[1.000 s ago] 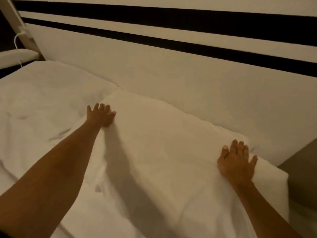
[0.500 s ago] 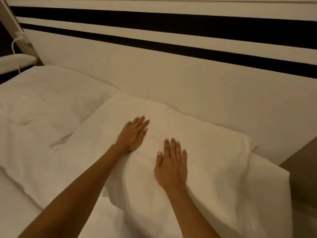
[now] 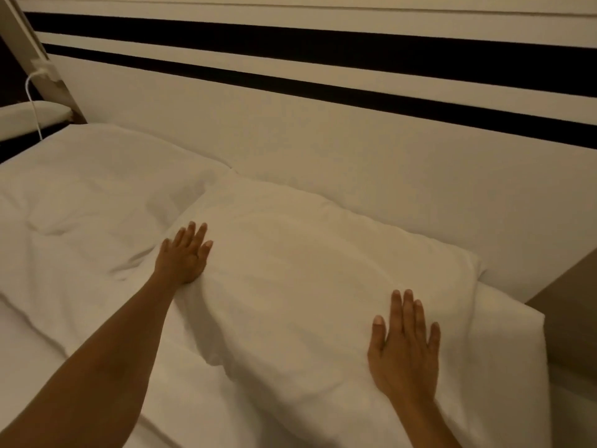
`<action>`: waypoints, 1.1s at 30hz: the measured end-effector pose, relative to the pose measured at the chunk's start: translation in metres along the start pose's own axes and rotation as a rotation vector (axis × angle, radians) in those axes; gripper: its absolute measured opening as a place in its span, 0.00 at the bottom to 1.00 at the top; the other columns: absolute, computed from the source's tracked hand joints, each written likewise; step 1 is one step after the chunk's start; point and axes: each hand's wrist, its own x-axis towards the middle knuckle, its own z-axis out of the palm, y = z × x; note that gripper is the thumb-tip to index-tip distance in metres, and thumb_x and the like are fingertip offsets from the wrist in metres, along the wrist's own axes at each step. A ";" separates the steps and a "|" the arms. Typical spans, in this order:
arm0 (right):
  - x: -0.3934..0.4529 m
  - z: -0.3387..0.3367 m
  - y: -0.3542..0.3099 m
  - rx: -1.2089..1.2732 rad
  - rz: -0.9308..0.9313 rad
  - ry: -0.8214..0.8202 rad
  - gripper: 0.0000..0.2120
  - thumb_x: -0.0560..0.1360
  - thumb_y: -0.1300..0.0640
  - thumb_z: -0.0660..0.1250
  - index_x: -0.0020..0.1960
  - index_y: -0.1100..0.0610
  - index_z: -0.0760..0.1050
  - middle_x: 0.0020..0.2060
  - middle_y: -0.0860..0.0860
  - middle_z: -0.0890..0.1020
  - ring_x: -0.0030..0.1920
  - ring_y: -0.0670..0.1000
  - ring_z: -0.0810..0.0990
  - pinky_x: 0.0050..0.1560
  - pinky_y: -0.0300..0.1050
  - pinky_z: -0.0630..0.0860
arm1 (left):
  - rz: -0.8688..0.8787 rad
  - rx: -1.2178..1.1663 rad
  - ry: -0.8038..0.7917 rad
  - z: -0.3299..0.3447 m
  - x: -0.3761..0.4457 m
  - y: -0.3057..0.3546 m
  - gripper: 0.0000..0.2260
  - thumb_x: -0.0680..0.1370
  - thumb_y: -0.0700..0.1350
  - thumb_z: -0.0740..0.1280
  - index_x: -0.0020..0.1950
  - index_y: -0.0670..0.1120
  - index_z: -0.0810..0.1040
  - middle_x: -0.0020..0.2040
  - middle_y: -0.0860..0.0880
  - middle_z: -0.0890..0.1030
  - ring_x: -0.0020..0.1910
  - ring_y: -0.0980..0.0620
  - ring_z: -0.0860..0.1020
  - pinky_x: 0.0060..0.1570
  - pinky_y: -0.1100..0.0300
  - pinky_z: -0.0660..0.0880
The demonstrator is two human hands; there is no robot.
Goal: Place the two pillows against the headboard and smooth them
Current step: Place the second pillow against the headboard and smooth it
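Observation:
Two white pillows lie side by side along the cream headboard (image 3: 323, 140), which has two dark stripes. The nearer pillow (image 3: 307, 279) fills the middle of the view, its far edge touching the headboard. My left hand (image 3: 184, 257) lies flat, fingers spread, on that pillow's left edge. My right hand (image 3: 403, 347) rests flat on its right front part, palm down. Neither hand grips the fabric. The second pillow (image 3: 106, 182) lies to the left, wrinkled, with its far edge against the headboard.
A white sheet (image 3: 38, 360) covers the mattress in front of the pillows. At the far left stand a small white shelf (image 3: 29, 116) and a white cable (image 3: 32, 101). The bed's right corner (image 3: 529, 337) drops off beside a brown panel (image 3: 575, 305).
Both hands were close together in the middle of the nearer pillow half a second ago. They have slid apart, left hand toward the left edge, right hand toward the right front.

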 end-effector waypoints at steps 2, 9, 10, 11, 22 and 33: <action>-0.004 -0.011 0.005 -0.039 0.033 -0.027 0.31 0.79 0.43 0.38 0.79 0.55 0.49 0.79 0.52 0.53 0.78 0.52 0.54 0.75 0.58 0.50 | -0.137 0.181 -0.024 -0.013 -0.006 -0.006 0.29 0.82 0.59 0.42 0.80 0.48 0.45 0.80 0.46 0.43 0.79 0.48 0.42 0.76 0.43 0.40; -0.027 -0.028 -0.068 0.052 -0.101 0.216 0.28 0.75 0.53 0.50 0.69 0.66 0.71 0.68 0.63 0.73 0.69 0.62 0.72 0.69 0.61 0.57 | 0.441 -0.113 0.177 -0.041 -0.074 0.093 0.32 0.78 0.59 0.41 0.80 0.47 0.50 0.80 0.47 0.44 0.79 0.49 0.45 0.76 0.50 0.43; -0.036 -0.027 -0.090 0.082 -0.186 0.193 0.28 0.75 0.52 0.50 0.69 0.64 0.71 0.68 0.62 0.73 0.69 0.60 0.72 0.68 0.59 0.56 | 0.547 -0.161 0.127 -0.033 -0.093 0.104 0.31 0.79 0.59 0.40 0.80 0.49 0.48 0.80 0.49 0.43 0.79 0.51 0.44 0.75 0.53 0.42; -0.044 -0.026 -0.110 0.108 -0.245 0.169 0.28 0.76 0.52 0.50 0.70 0.63 0.71 0.69 0.60 0.73 0.69 0.59 0.72 0.68 0.58 0.56 | 0.598 -0.203 0.077 -0.023 -0.108 0.109 0.30 0.79 0.59 0.40 0.79 0.50 0.46 0.79 0.52 0.42 0.78 0.54 0.42 0.74 0.55 0.41; -0.078 0.034 -0.072 0.074 -0.232 0.073 0.27 0.80 0.49 0.48 0.76 0.60 0.60 0.77 0.54 0.60 0.76 0.51 0.57 0.76 0.50 0.47 | 0.373 -0.210 0.147 0.047 -0.090 0.018 0.31 0.78 0.62 0.34 0.79 0.54 0.49 0.79 0.56 0.48 0.78 0.57 0.49 0.75 0.56 0.48; -0.075 0.002 -0.021 0.037 0.061 0.185 0.30 0.78 0.48 0.46 0.73 0.64 0.66 0.73 0.60 0.66 0.73 0.59 0.67 0.71 0.59 0.57 | 0.029 0.054 0.096 0.004 -0.035 -0.024 0.26 0.83 0.53 0.45 0.80 0.45 0.50 0.80 0.45 0.49 0.79 0.46 0.48 0.76 0.43 0.46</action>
